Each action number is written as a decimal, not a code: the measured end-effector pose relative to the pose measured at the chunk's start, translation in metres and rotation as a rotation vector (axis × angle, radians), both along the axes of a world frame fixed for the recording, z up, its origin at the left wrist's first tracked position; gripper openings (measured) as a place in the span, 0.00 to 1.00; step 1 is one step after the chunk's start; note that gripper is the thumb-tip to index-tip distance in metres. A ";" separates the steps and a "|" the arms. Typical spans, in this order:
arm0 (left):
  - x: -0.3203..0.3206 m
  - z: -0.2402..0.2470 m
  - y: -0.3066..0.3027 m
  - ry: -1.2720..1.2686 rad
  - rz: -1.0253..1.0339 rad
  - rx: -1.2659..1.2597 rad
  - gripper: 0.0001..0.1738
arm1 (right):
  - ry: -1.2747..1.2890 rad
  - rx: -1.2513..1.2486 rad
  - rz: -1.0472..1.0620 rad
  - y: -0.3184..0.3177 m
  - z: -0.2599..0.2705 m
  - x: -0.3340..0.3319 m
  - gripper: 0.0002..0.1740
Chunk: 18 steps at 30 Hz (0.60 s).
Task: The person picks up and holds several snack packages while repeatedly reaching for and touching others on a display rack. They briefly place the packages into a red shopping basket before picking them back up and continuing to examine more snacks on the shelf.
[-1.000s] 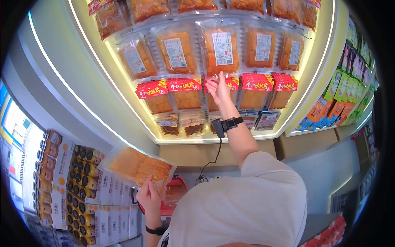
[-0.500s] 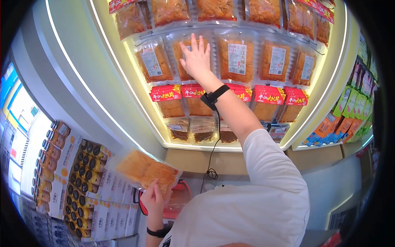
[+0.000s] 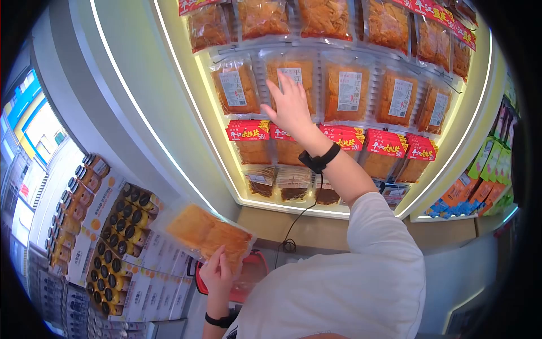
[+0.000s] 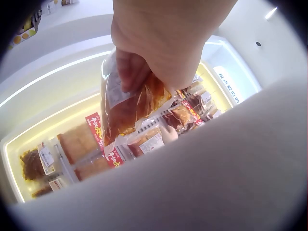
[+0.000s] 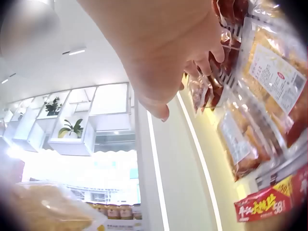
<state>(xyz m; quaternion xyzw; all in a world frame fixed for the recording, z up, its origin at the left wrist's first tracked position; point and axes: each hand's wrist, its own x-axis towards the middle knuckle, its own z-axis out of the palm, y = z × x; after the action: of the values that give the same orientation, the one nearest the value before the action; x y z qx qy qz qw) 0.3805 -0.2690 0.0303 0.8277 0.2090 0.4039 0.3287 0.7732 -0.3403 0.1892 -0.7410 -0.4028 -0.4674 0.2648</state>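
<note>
Beyond the right hand (image 3: 291, 107), a tall display case (image 3: 299, 211) edged with white light strips, its packets hung in rows. Below that hand, a tan ledge (image 3: 319, 233) and a black cable (image 3: 289, 246), coiled in part. In the right wrist view, past the hand, a white ceiling (image 5: 43, 72) and white cube shelves (image 5: 72, 147) with small potted plants (image 5: 71, 128) are seen.

The right hand is raised with fingers spread apart, before a clear flat bag of orange-brown sheets (image 3: 274, 65) with a white label; whether the bag is touched cannot be told. By the left hand (image 3: 217, 271), the near edge of another clear flat bag of orange sheets (image 3: 212, 229) is pinched between thumb and fingers, the bag held out tilted. Beneath and just beside it, a red basket (image 3: 263, 261). Left of that hand, stacked white cartons (image 3: 152, 294) and dark-lidded jars (image 3: 121, 226).

Writing: 平江大辣片 and "58" are read on red header cards (image 3: 247, 131) below the right hand. Fine print on the white labels (image 3: 349, 90) is too small to be read, as is the carton lettering. Right of that hand, green and orange packets (image 3: 488, 164), brand not legible.
</note>
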 end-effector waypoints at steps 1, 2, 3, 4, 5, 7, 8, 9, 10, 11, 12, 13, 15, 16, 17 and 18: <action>-0.001 0.003 -0.001 0.016 0.014 -0.034 0.12 | -0.006 -0.078 0.202 -0.009 -0.015 -0.033 0.37; 0.000 0.005 -0.001 0.033 0.021 -0.070 0.12 | 0.045 -0.217 0.419 -0.019 -0.032 -0.074 0.36; 0.001 0.004 -0.002 0.032 0.005 -0.072 0.12 | 0.111 -0.462 0.682 -0.025 -0.058 -0.102 0.40; 0.000 0.002 -0.003 0.016 0.023 -0.105 0.14 | 0.086 -0.665 0.797 -0.033 -0.087 -0.134 0.45; -0.001 0.000 -0.005 0.000 0.044 -0.138 0.16 | 0.101 -0.787 0.860 -0.041 -0.112 -0.163 0.47; -0.002 0.000 -0.007 0.007 0.002 -0.041 0.18 | 0.467 -0.765 0.949 -0.055 -0.158 -0.206 0.45; -0.001 0.001 -0.009 0.004 -0.036 0.061 0.21 | 0.482 -0.764 0.926 -0.060 -0.161 -0.217 0.45; 0.000 0.007 -0.018 0.003 -0.066 0.049 0.21 | 0.497 -0.630 0.841 -0.064 -0.161 -0.227 0.43; -0.002 0.018 -0.031 0.125 -0.098 0.049 0.22 | 0.505 -0.496 0.750 -0.069 -0.160 -0.233 0.41; -0.001 0.024 -0.039 0.245 -0.133 0.059 0.23 | 0.511 -0.490 0.713 -0.075 -0.159 -0.235 0.41; 0.005 0.021 -0.044 0.154 -0.201 0.174 0.28 | 0.511 -0.475 0.718 -0.081 -0.158 -0.236 0.37; 0.006 0.023 -0.052 0.150 -0.234 0.176 0.28 | 0.511 -0.458 0.727 -0.089 -0.158 -0.237 0.34; 0.008 0.046 -0.076 0.286 -0.396 -0.005 0.35 | 0.626 -0.358 0.695 -0.107 -0.165 -0.235 0.30; 0.013 0.036 -0.078 0.238 -0.493 0.045 0.43 | 0.727 -0.269 0.695 -0.117 -0.167 -0.231 0.26; 0.015 0.036 -0.083 0.229 -0.503 0.055 0.43 | 0.716 -0.263 0.684 -0.129 -0.166 -0.224 0.26; 0.020 0.038 -0.089 0.205 -0.571 0.041 0.46 | 0.892 0.005 0.655 -0.143 -0.163 -0.213 0.22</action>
<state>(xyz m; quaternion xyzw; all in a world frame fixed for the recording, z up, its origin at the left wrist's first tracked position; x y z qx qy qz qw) 0.4001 -0.3579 0.0682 0.8960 -0.0079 0.2136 0.3893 0.5598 -0.4836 0.0266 -0.7024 -0.4600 -0.0023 0.5432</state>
